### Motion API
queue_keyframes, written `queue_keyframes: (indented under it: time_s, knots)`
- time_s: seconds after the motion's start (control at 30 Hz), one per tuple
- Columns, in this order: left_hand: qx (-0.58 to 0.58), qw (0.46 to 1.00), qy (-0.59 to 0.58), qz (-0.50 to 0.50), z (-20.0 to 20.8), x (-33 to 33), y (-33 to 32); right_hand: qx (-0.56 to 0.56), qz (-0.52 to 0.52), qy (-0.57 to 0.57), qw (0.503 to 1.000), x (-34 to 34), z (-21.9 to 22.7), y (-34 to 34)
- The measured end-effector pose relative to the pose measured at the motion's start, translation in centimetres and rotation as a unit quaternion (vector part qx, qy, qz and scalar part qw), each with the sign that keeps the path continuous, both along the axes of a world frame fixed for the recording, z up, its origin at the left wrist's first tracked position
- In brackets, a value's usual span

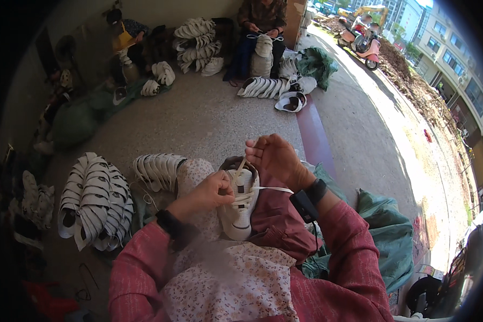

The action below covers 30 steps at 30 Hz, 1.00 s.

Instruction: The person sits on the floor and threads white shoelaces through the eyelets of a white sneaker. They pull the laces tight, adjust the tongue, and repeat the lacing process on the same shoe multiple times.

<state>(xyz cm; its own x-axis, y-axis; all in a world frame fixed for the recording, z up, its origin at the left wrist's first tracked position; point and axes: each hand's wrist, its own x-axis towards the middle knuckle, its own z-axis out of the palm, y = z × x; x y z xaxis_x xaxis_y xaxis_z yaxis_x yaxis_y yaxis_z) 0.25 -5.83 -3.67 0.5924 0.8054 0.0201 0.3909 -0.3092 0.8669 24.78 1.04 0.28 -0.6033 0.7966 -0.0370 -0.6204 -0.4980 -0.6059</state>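
Observation:
A white and beige shoe upper (237, 212) rests on my lap, toe toward me, its collar opening at the far end. At its left edge, my left hand (212, 191) is closed in a pinch by the lacing; what lies between the fingertips is hidden. My right hand (278, 158) is raised above the right side of the shoe, palm turned up, its fingers curled on a cream shoelace (242, 167) that rises from the upper. Another white lace length (273, 189) stretches from the right eyelets toward my right wrist.
Nested white shoe uppers (97, 201) stand on the floor at left, with another row (158, 167) beside my knee. Green sacking (383, 236) lies at right. Two people (262, 32) work at the back near more uppers. A pink scooter (366, 48) is outside.

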Motion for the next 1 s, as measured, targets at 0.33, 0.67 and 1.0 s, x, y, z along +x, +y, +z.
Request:
queue_keyframes:
  time_s: [0.33,0.67,1.0]
  knots:
    - [-0.229,0.971,0.036,-0.052,3.8,0.8,1.5,-0.159,-0.383,0.07,0.907,16.5,-0.8,7.6]
    - [-0.138,0.987,0.082,-0.028,3.0,1.8,1.0,-0.203,-0.51,0.119,0.827,31.7,1.1,4.4]
    - [-0.092,0.992,-0.028,0.082,0.9,1.7,0.6,0.048,-0.374,-0.316,0.87,22.9,-1.4,1.0]
